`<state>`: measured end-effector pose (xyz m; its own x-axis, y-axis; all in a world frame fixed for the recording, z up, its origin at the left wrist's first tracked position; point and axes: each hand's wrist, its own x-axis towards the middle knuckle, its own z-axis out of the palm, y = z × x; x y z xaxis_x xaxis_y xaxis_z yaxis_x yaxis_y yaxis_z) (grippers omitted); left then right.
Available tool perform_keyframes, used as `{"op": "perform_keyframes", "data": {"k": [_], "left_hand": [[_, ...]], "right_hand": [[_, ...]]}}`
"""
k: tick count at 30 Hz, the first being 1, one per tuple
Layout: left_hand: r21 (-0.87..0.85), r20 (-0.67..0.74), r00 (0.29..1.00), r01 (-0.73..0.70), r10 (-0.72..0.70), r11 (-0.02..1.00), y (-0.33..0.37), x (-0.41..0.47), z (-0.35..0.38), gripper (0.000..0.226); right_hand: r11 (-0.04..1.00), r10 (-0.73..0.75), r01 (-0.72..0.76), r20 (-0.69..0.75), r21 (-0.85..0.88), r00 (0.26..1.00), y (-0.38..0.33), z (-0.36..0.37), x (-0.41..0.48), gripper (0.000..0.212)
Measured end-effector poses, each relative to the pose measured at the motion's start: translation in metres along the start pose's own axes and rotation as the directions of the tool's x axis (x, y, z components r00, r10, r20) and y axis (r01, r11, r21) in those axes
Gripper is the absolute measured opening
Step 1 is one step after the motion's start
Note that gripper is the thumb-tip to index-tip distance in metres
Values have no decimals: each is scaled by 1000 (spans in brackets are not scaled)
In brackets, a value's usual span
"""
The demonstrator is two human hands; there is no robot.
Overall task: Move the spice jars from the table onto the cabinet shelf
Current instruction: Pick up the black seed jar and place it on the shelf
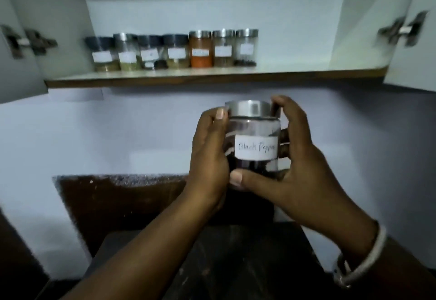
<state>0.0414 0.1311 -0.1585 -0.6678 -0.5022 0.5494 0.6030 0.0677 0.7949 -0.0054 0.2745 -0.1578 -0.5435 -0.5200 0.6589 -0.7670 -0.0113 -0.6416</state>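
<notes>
A dim kitchen corner with a pale wall (pixel 118 134) is filling the frame. At the bottom centre, nearest the camera, a dark tabletop (pixel 236 264) is showing between the two forearms, and no jar is standing on the part in view.

Above it, both hands are holding one jar (pixel 256 147) in the air at the middle of the frame, upright and clear of every surface. The left hand (pixel 210 153) is wrapping its fingers round the jar's left side, with the thumb reaching up to the steel lid (pixel 247 108). The right hand (pixel 299 162), with a bangle (pixel 368 259) on its wrist, is laying its thumb across the jar's lower front and curling its fingers behind the right side, with one fingertip touching the lid's edge. The label is reading "Black Pepper".

Farther off, across the upper part of the frame, the shelf (pixel 306 73) is sitting inside the open cabinet, its doors (pixel 412 40) swung wide. A row of jars (pixel 174 52) is standing on its left and middle part, and the right part is bare.

The step in hand looks like carrying this jar up to the shelf. The next move probably calls for raising it above the shelf's front edge, pushing it forward and setting it down just right of the row without knocking the last jar.
</notes>
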Motion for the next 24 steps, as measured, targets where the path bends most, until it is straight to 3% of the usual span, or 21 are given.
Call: {"op": "perform_keyframes", "data": {"k": [4, 7, 9, 13, 15, 18, 24], "left_hand": [[211, 95, 969, -245, 230, 946, 23, 86, 27, 33], [524, 185, 885, -457, 428, 719, 25, 160, 33, 32], [720, 273, 878, -457, 393, 522, 19, 204, 27, 42], [941, 330, 942, -334, 66, 63, -24, 248, 0, 53], [951, 302, 945, -289, 125, -112, -50, 250, -6, 49], [950, 307, 923, -281, 234, -137, -63, 252, -4, 43], [933, 354, 888, -315, 293, -174, -65, 254, -10, 42]], "right_hand": [[989, -117, 107, -95, -97, 989, -7, -36, 73, 101], [972, -85, 48, -154, -232, 984, 3, -57, 135, 103], [947, -54, 0, -159, -321, 986, 18, -69, 175, 103], [880, 15, -91, -164, -467, 986, 59, -90, 245, 105], [855, 88, -148, -142, -497, 986, 84, -97, 272, 107], [818, 184, -200, -84, -539, 979, 119, -97, 304, 108], [770, 249, -226, -46, -596, 967, 157, -77, 364, 113]]}}
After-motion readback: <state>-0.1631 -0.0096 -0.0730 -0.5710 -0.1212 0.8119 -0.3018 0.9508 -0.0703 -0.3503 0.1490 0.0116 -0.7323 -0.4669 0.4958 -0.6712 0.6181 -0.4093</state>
